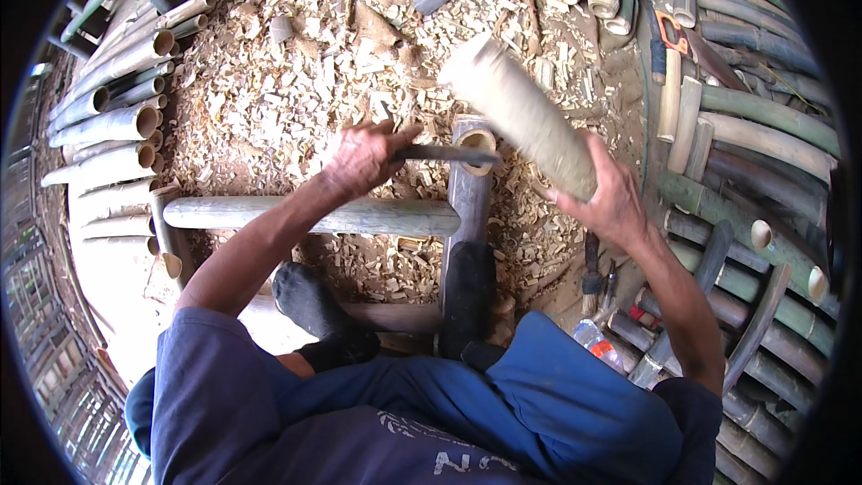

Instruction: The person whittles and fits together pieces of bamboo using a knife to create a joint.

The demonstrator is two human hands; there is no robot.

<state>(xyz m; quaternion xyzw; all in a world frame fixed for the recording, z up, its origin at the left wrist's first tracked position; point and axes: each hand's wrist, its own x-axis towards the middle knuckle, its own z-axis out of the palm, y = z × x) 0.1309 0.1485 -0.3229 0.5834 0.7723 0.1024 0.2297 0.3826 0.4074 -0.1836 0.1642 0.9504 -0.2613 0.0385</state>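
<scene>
My left hand [364, 159] is closed round the near end of a dark, straight knife [444, 154]. The knife's blade points right, across the open end of a bamboo post [470, 193] in front of me. Whether the blade touches the post's rim, I cannot tell. My right hand [613, 193] grips the lower end of a pale, thick bamboo piece [525, 112], thumb on one side and fingers on the other. The piece slants up to the left, blurred by motion, its far end above the post.
A horizontal bamboo rail [314, 215] meets the post, my dark-socked feet close by. Wood chips [260, 99] cover the ground. Cut bamboo lengths [117, 126] lie at left, more [763, 117] at right. An orange-handled saw [672, 33] and a plastic bottle [597, 344] are on the right.
</scene>
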